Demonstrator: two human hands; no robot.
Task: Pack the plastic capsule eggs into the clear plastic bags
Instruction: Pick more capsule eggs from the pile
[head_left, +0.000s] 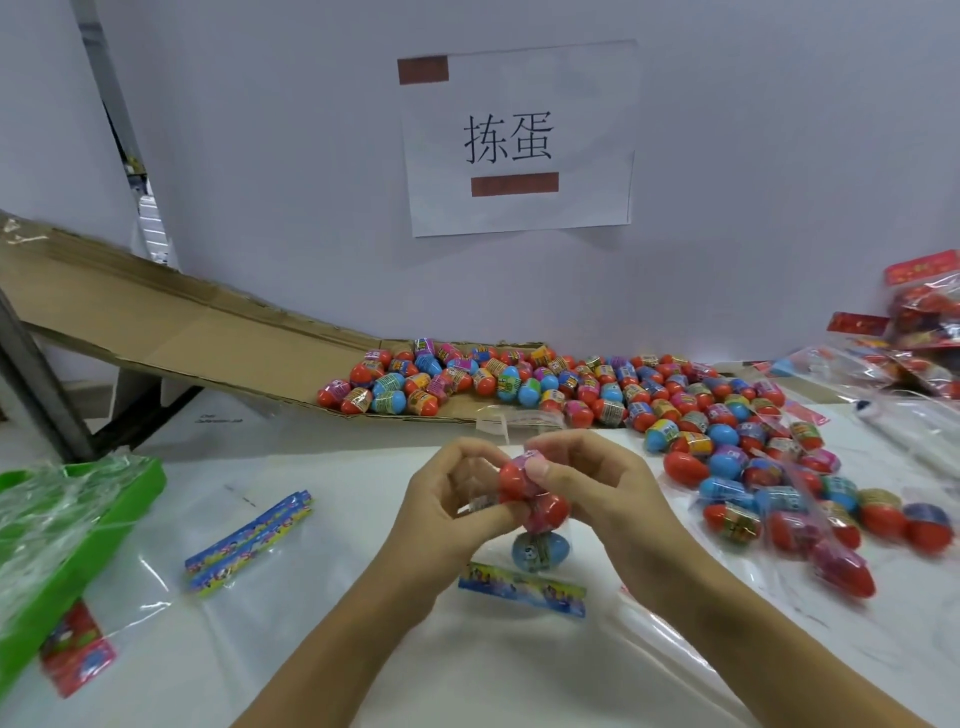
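Holding clear bag (540, 535) upright above bench (363, 649): left hand (447, 499) pinching its mouth open, right hand (582, 483) pressing red egg (517, 480) in; blue egg (540, 551) sitting lowest.

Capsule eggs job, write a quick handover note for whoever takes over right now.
Left hand pinches the clear bag open at its mouth.
Right hand presses a red egg in.
Bag already holds another red egg and a blue egg, above its printed header.
Left to do: the loose egg pile by the cardboard ramp; empty bags lie at left.
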